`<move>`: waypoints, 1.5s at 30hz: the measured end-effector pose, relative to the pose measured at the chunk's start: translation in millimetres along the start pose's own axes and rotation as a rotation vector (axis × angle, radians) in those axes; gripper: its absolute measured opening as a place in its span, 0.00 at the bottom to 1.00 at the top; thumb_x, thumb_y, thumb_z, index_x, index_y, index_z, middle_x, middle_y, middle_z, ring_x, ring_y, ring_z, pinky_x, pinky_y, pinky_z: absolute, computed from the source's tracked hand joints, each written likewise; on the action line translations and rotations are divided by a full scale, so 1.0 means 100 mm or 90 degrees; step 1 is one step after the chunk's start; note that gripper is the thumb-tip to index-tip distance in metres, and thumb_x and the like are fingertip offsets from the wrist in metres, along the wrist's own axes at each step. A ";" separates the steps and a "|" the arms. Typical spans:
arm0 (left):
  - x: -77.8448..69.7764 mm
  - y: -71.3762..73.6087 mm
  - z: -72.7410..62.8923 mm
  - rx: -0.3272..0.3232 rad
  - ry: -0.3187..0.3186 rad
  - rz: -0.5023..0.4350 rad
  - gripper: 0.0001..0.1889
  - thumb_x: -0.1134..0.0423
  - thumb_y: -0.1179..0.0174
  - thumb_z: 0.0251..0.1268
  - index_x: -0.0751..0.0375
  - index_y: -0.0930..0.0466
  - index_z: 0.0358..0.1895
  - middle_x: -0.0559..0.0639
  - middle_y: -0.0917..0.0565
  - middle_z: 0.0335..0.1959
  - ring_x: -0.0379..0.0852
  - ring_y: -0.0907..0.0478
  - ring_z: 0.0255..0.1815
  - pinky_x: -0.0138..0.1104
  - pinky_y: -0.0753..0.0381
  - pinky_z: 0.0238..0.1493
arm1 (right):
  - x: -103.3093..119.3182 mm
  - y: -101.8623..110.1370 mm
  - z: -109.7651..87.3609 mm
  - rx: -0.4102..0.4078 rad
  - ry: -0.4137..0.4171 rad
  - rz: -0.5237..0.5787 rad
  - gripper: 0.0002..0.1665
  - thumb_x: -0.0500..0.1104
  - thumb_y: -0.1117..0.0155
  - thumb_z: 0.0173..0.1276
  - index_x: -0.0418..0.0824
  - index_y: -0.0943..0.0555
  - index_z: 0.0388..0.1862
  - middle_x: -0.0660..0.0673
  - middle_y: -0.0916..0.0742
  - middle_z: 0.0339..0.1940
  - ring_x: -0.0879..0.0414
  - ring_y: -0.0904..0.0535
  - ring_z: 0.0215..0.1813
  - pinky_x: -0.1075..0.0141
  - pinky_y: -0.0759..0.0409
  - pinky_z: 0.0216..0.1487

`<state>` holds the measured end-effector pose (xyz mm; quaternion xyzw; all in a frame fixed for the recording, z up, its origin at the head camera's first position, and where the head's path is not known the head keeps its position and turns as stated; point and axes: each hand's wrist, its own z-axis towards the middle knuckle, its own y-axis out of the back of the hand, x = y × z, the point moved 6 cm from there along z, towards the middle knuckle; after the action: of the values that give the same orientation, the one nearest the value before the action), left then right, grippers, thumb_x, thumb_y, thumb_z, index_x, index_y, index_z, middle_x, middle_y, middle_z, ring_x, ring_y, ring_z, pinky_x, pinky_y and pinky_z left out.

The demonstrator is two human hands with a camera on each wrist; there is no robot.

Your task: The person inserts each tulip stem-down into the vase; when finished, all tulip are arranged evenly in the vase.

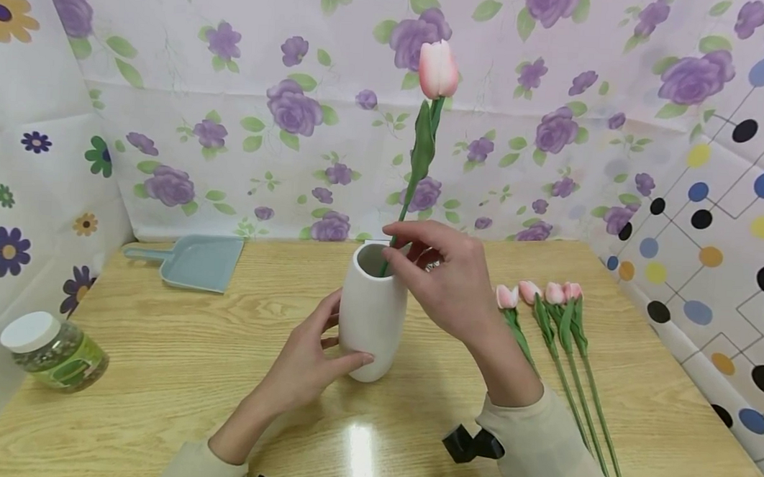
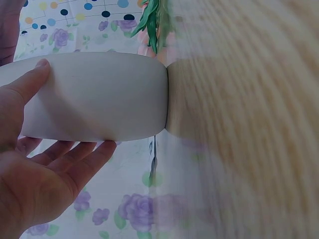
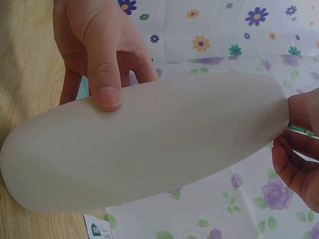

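A white vase stands upright on the wooden table. My left hand grips its lower body, thumb across the front and fingers round the far side, as the left wrist view also shows on the vase. Over the rim, my right hand pinches the green stem of a pink tulip between thumb and fingertips. The stem's lower end is inside the vase mouth; the bloom points up, high above it. In the right wrist view the right fingers are right at the rim.
Several more pink tulips lie on the table to the right, by my right forearm. A blue-grey dustpan lies at the back left. A jar with a white lid stands at the left edge. Patterned cloths wall three sides.
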<state>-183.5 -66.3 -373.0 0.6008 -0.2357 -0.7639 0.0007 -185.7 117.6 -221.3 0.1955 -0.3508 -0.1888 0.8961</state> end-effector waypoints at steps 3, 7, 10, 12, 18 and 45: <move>0.00 0.00 0.00 0.001 0.000 -0.001 0.51 0.56 0.20 0.61 0.39 0.44 0.83 0.48 0.27 0.75 0.54 0.26 0.73 0.52 0.16 0.69 | -0.01 0.00 0.00 -0.006 0.007 -0.001 0.13 0.34 0.25 0.68 0.36 0.10 0.51 0.42 0.09 0.39 0.55 0.14 0.36 0.63 0.10 0.38; 0.00 0.00 0.00 0.001 0.001 -0.002 0.51 0.56 0.20 0.61 0.39 0.44 0.83 0.48 0.27 0.75 0.54 0.26 0.74 0.52 0.16 0.69 | -0.01 0.00 0.00 -0.022 0.015 -0.005 0.12 0.34 0.25 0.68 0.36 0.10 0.50 0.42 0.09 0.41 0.55 0.16 0.36 0.63 0.10 0.38; 0.00 0.00 0.00 -0.001 0.001 -0.002 0.51 0.56 0.20 0.60 0.39 0.43 0.83 0.48 0.27 0.75 0.54 0.26 0.73 0.52 0.16 0.68 | -0.02 0.00 0.02 -0.043 0.020 0.001 0.09 0.33 0.27 0.69 0.36 0.10 0.47 0.42 0.10 0.40 0.55 0.16 0.37 0.64 0.11 0.38; 0.00 0.00 0.00 -0.004 0.001 0.000 0.51 0.56 0.20 0.60 0.38 0.43 0.83 0.47 0.26 0.74 0.54 0.26 0.73 0.52 0.16 0.68 | -0.04 -0.01 0.03 -0.056 0.019 0.012 0.09 0.32 0.28 0.69 0.36 0.10 0.47 0.42 0.10 0.41 0.54 0.16 0.38 0.66 0.12 0.39; 0.00 0.00 0.00 -0.005 0.000 0.006 0.51 0.56 0.20 0.59 0.37 0.43 0.83 0.47 0.26 0.74 0.53 0.25 0.73 0.52 0.16 0.68 | -0.09 0.00 0.04 -0.073 -0.007 0.051 0.20 0.30 0.29 0.69 0.36 0.14 0.59 0.40 0.11 0.39 0.53 0.15 0.38 0.71 0.13 0.40; 0.01 0.00 0.00 -0.001 0.008 0.008 0.52 0.56 0.20 0.60 0.37 0.44 0.83 0.47 0.27 0.74 0.53 0.26 0.73 0.52 0.16 0.68 | -0.11 -0.02 0.06 0.028 -0.028 0.041 0.10 0.32 0.29 0.69 0.39 0.09 0.47 0.45 0.09 0.44 0.56 0.19 0.39 0.66 0.18 0.35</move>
<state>-183.7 -66.7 -373.4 0.6043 -0.2389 -0.7601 0.0078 -197.9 119.7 -224.0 0.1999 -0.3805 -0.1565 0.8892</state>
